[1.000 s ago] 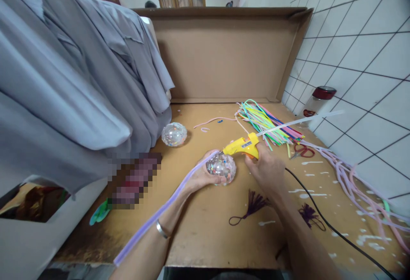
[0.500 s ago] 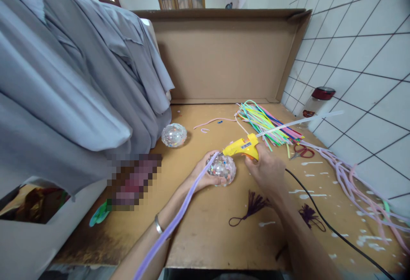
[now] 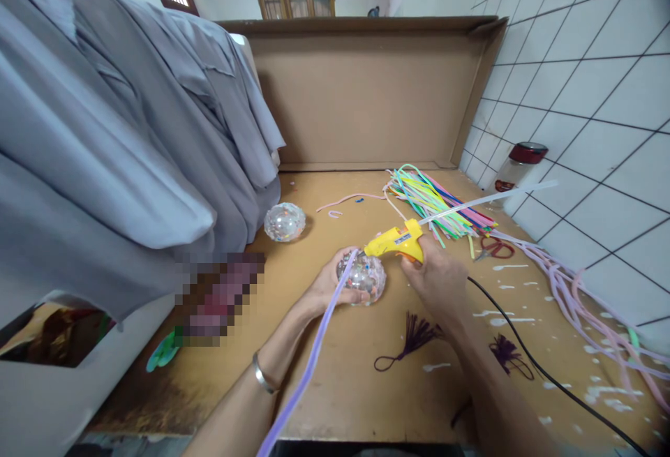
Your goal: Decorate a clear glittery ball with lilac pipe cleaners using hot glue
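My left hand [image 3: 335, 282] is closed around a clear ball-like ornament [image 3: 369, 277] with coloured bits on its surface. A long lilac pipe cleaner [image 3: 319, 345] runs from the top of this ornament down past my left forearm to the front edge. In my right hand [image 3: 437, 272] is a yellow hot glue gun [image 3: 400, 239]. Its nozzle tip is at the ornament's upper side, close to the end of the pipe cleaner; whether they touch I cannot tell. A long clear glue stick [image 3: 492, 199] sticks out of the gun's back.
A second clear ornament [image 3: 284, 222] sits at the left. Colourful pipe cleaners [image 3: 437, 199], red-handled scissors [image 3: 497, 248] and a jar [image 3: 516, 167] lie right. Dark tassels [image 3: 413, 335] lie in front; a black cord [image 3: 528, 352] crosses the right. Grey cloth [image 3: 130, 129] hangs left.
The loose lower part of the lilac pipe cleaner has swung to the right, off my left wrist. Both hands, the ornament and the glue gun stay nearly in place.
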`<control>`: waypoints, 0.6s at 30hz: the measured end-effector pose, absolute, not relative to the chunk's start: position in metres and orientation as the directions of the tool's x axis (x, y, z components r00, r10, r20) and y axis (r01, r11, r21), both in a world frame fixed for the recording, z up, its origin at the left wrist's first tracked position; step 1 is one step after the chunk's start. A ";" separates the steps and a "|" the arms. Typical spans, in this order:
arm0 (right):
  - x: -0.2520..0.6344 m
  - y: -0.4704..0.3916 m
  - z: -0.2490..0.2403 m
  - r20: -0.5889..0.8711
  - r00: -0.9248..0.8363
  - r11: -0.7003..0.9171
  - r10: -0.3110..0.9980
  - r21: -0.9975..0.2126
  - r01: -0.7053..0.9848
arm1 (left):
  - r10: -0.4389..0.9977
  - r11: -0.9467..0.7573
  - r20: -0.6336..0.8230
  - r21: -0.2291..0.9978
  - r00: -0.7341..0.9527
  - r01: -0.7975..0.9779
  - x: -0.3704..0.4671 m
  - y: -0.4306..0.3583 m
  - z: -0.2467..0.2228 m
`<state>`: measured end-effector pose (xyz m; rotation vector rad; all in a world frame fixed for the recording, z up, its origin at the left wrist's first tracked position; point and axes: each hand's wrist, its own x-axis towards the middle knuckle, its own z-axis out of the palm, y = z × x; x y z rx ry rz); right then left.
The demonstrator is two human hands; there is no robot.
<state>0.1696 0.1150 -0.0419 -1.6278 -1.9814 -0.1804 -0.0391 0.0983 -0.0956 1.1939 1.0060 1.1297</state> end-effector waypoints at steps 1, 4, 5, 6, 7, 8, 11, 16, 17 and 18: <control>0.169 0.115 -0.042 0.496 -0.099 0.249 0.863 -0.246 0.937 | 0.985 0.020 -0.002 0.995 0.172 -0.103 -0.039 0.098 -0.094; 0.169 0.114 -0.041 0.484 -0.088 0.235 0.871 -0.252 0.939 | 0.982 0.017 0.005 0.994 0.189 -0.112 -0.038 0.096 -0.089; 0.169 0.115 -0.041 0.476 -0.088 0.231 0.875 -0.251 0.940 | 0.980 0.025 -0.001 0.992 0.197 -0.120 -0.038 0.096 -0.088; 0.169 0.115 -0.041 0.466 -0.088 0.227 0.880 -0.251 0.941 | 0.980 0.033 -0.007 0.992 0.200 -0.125 -0.038 0.096 -0.088; 0.169 0.116 -0.040 0.454 -0.088 0.222 0.887 -0.250 0.942 | 0.981 0.038 -0.013 0.991 0.194 -0.126 -0.038 0.096 -0.089; 0.169 0.116 -0.040 0.439 -0.086 0.213 0.894 -0.249 0.945 | 0.982 0.040 -0.017 0.992 0.187 -0.123 -0.038 0.096 -0.090; 0.167 0.120 -0.036 0.382 -0.076 0.178 0.921 -0.240 0.954 | 0.984 0.036 -0.012 0.991 0.179 -0.133 -0.039 0.099 -0.093; 0.163 0.133 -0.019 0.349 -0.120 0.193 0.929 -0.182 0.964 | 0.986 0.016 0.003 0.994 0.167 -0.112 -0.040 0.110 -0.089; 0.162 0.137 -0.014 0.349 -0.128 0.197 0.928 -0.171 0.965 | 0.985 0.002 0.016 0.995 0.171 -0.103 -0.040 0.114 -0.087; 0.161 0.142 -0.010 0.349 -0.132 0.198 0.928 -0.162 0.967 | 0.983 -0.014 0.032 0.995 0.180 -0.099 -0.039 0.119 -0.084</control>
